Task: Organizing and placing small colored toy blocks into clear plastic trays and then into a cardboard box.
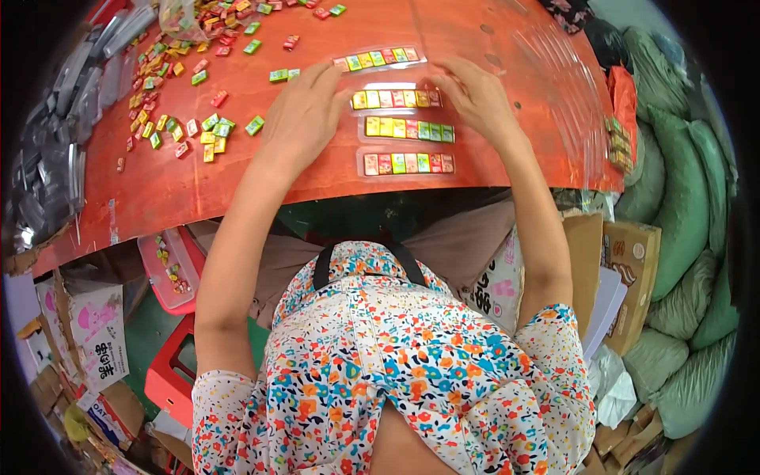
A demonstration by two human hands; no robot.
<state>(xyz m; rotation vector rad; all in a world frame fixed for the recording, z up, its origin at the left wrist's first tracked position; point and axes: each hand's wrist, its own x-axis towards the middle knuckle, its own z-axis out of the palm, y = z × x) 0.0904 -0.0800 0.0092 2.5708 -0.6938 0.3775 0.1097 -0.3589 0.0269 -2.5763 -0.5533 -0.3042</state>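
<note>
I'm by the red worktop (479, 162), & 4 clear trays (360, 162) lie in a line going back from the middle of its near edge. Each has a row of tiny boxes (410, 129), red, yellow & green. The person's L hand (305, 119) is at the left end of the 2nd tray from the far edge (393, 85), the R hand (469, 91) at its right end. Fingers bend a bit; can't tell if either hand grips it or just touches. Lots of loose boxes (224, 127) lie twd the far L corner, nr a see-thru bag (180, 20). Clear plastic bits (51, 190) are heaped along the L edge.
</note>
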